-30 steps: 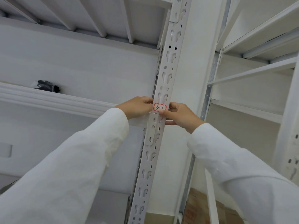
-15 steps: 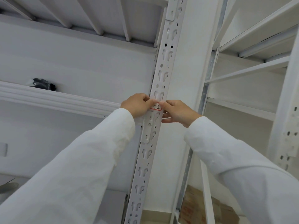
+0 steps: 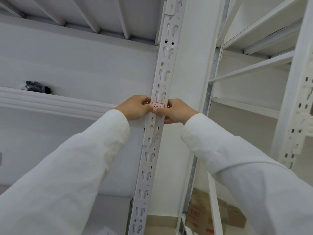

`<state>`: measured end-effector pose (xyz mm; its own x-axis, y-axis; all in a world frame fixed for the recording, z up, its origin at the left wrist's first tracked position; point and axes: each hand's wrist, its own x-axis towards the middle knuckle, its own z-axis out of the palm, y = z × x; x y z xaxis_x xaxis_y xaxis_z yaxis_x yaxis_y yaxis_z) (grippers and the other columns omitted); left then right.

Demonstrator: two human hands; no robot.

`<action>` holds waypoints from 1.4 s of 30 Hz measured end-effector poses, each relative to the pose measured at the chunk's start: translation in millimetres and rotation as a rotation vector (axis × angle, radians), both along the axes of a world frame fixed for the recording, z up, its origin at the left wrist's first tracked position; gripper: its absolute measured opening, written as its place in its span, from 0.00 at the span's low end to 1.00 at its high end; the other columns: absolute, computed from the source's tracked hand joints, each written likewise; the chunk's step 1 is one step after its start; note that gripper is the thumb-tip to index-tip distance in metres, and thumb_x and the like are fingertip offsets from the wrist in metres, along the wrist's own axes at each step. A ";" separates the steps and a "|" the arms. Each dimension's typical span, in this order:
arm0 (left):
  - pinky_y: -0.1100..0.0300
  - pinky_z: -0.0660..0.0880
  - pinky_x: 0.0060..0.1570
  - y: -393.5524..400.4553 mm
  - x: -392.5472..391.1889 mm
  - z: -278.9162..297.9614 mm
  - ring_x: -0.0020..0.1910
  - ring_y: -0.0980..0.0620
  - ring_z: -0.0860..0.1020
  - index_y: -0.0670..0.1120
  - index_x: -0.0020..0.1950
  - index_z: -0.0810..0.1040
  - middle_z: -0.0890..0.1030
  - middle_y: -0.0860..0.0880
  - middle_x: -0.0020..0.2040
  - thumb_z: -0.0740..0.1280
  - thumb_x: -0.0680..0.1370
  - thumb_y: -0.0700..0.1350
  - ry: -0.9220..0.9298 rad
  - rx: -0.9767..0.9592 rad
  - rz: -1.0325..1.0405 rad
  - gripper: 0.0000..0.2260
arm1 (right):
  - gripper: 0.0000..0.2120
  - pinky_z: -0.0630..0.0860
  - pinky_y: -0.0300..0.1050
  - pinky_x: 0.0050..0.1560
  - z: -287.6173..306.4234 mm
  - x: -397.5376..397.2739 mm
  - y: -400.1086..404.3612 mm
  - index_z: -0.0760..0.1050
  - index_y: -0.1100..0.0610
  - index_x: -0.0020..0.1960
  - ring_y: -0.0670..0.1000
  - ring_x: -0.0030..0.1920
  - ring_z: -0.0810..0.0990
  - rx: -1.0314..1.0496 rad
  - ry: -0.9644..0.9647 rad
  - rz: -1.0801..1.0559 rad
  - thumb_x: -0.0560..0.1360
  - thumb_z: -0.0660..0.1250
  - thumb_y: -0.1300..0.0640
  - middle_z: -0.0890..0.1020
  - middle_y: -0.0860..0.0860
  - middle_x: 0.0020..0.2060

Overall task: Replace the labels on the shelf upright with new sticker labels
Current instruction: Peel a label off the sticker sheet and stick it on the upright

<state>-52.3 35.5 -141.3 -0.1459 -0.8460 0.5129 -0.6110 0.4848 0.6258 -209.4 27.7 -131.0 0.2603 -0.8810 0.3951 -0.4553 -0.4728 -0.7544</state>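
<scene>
A white slotted shelf upright (image 3: 166,53) runs from top to bottom through the middle of the view. A small white sticker label with a red border and handwriting (image 3: 158,105) lies flat on its face at hand height. My left hand (image 3: 135,107) is on the upright's left side with its fingertips at the label's left edge. From the right, my right hand (image 3: 176,111) presses its thumb on the label's lower edge. Both arms wear white sleeves.
A white shelf beam (image 3: 50,103) runs left of the upright, with a dark crumpled object (image 3: 36,86) on it. A second white rack (image 3: 298,99) stands at the right. Cardboard boxes (image 3: 213,216) sit on the floor below right.
The label, mostly covered by my fingers half a second ago, shows fully again. Both hands stay at the same spot on the upright; the view shifted slightly.
</scene>
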 end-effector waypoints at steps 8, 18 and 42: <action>0.58 0.69 0.62 4.3 1.1 0.1 0.61 0.49 0.75 0.46 0.63 0.76 0.79 0.48 0.62 0.59 0.79 0.43 0.013 0.019 -0.031 0.14 | 0.12 0.79 0.44 0.55 -1.2 -15.5 0.1 0.75 0.57 0.58 0.50 0.48 0.82 0.091 0.003 0.116 0.75 0.66 0.62 0.82 0.53 0.50; 0.54 0.68 0.67 7.0 4.0 -1.6 0.62 0.50 0.76 0.47 0.64 0.75 0.80 0.48 0.62 0.61 0.79 0.43 0.013 0.039 -0.086 0.14 | 0.17 0.81 0.46 0.45 3.6 -0.6 1.5 0.76 0.57 0.53 0.49 0.42 0.83 0.023 0.081 -0.078 0.75 0.64 0.44 0.83 0.52 0.45; 0.61 0.66 0.65 8.2 1.3 0.4 0.65 0.50 0.73 0.48 0.64 0.76 0.77 0.49 0.65 0.53 0.78 0.38 0.053 0.048 -0.077 0.20 | 0.11 0.82 0.46 0.42 -2.5 -0.4 -1.5 0.76 0.53 0.51 0.50 0.44 0.83 -0.048 0.104 -0.054 0.71 0.70 0.52 0.83 0.51 0.45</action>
